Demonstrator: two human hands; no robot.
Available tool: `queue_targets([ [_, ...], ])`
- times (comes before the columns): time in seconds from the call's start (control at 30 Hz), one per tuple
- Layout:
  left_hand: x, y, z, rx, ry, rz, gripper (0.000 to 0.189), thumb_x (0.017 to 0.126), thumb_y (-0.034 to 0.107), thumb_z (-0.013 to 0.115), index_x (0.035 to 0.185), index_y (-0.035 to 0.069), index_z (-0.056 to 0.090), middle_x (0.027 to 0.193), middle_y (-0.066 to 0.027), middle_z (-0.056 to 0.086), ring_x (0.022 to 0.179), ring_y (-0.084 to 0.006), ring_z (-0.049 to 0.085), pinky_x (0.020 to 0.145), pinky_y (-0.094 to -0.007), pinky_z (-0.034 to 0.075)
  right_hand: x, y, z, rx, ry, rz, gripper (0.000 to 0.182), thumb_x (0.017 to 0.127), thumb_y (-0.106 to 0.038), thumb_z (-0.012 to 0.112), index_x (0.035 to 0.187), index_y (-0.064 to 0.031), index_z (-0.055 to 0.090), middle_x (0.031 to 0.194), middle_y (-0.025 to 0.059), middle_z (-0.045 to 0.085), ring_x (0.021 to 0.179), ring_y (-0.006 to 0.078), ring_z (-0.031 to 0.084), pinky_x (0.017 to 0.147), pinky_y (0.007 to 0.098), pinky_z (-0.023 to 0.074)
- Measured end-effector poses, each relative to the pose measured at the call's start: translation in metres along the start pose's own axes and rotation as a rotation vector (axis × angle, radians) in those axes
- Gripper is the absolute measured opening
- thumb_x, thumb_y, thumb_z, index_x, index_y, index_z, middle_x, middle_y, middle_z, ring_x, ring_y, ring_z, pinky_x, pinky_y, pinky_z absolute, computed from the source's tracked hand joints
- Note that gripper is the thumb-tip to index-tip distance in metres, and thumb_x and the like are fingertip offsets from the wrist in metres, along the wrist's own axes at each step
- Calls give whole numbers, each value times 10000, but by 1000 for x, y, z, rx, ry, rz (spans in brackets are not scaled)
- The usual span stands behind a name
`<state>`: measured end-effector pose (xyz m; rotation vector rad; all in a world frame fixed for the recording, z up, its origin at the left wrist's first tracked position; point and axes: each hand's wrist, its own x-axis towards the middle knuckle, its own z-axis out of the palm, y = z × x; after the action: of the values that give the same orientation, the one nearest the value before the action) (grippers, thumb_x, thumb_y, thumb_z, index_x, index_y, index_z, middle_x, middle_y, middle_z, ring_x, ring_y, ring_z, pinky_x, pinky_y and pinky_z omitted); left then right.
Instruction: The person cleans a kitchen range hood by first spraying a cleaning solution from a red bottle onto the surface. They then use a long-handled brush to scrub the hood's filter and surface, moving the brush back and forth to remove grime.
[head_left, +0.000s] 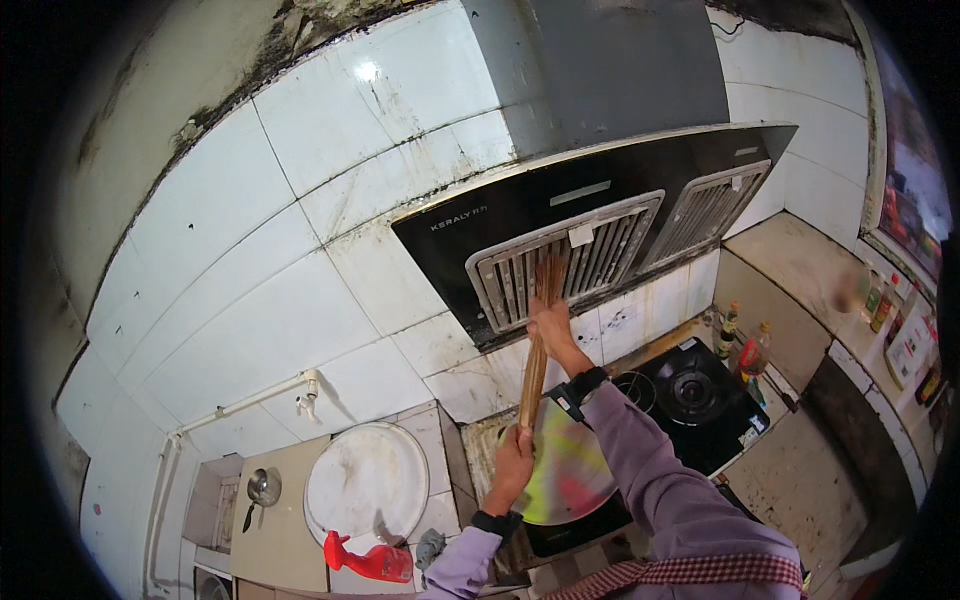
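A bundled bamboo whisk brush is held up in both hands, its bristles against the slatted filter grille of a black range hood. My right hand grips it high, close below the bristles. Lower down, my left hand closes around the end of the handle. The grille is greasy and bears a small white tab. Beneath my hands a round, brightly coloured lid or tray covers part of the gas stove.
A red spray bottle lies beside a grey rag and a large round white board. A metal ladle rests farther left, below a wall tap. Sauce bottles stand behind the stove's right side.
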<state>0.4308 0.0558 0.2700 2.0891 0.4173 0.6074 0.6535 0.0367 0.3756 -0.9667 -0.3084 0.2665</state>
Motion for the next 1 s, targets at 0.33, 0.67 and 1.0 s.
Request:
queue_targets([
  [0.33, -18, 17, -9, 5, 75, -1, 298, 913, 286, 403, 931, -8, 450, 667, -148, 547, 608, -284, 560, 554, -382, 428, -35, -24, 27, 73, -124, -103, 90, 845, -101, 500, 785, -64, 446, 576, -11, 413, 410, 95, 406, 369, 260, 343],
  [0.67, -6, 2, 29, -95, -61, -228, 384, 910, 349, 402, 901, -14, 527, 594, -123, 549, 496, -229, 544, 494, -354, 427, 47, 111, -54, 70, -51, 292, 84, 787, -61, 514, 726, -57, 456, 544, 32, 433, 383, 160, 429, 345, 318, 348],
  [1.0, -14, 30, 22, -67, -20, -77, 328, 920, 331, 393, 859, 12, 437, 615, -120, 531, 553, -250, 543, 526, -355, 417, -12, -8, -8, 32, -168, -19, 116, 839, -138, 528, 846, -52, 450, 589, 25, 435, 406, 129, 421, 365, 298, 358],
])
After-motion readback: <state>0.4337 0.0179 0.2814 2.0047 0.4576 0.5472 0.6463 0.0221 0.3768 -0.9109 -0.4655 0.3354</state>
